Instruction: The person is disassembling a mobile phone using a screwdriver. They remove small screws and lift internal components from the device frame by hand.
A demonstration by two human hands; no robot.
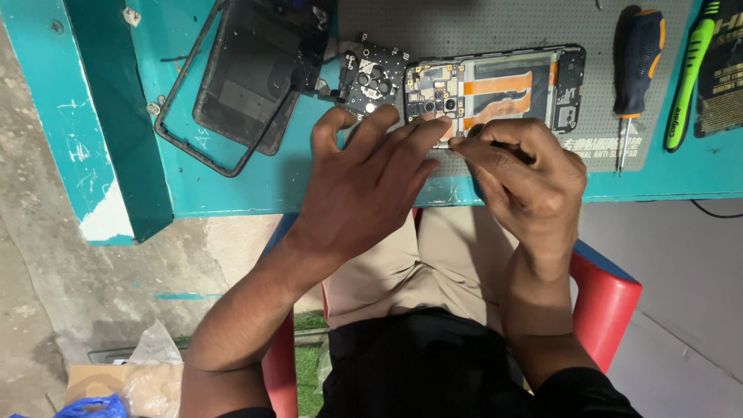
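An opened phone (503,85) lies back-up on a grey mat (464,23), its circuit board and orange-taped battery bay exposed. My left hand (364,178) rests on the mat with spread fingers, its fingertips pressing the phone's near left corner. My right hand (526,174) is pinched shut on a thin dark tool at the phone's near edge; the tool's tip is hidden by my fingers. A black inner cover plate (375,77) lies just left of the phone.
A black back cover (251,66) and a thin frame (193,139) lie at the left on the teal table (232,186). A blue-and-orange screwdriver (638,62) and a green tool (689,73) lie at the right. Below are my lap and a red chair (607,298).
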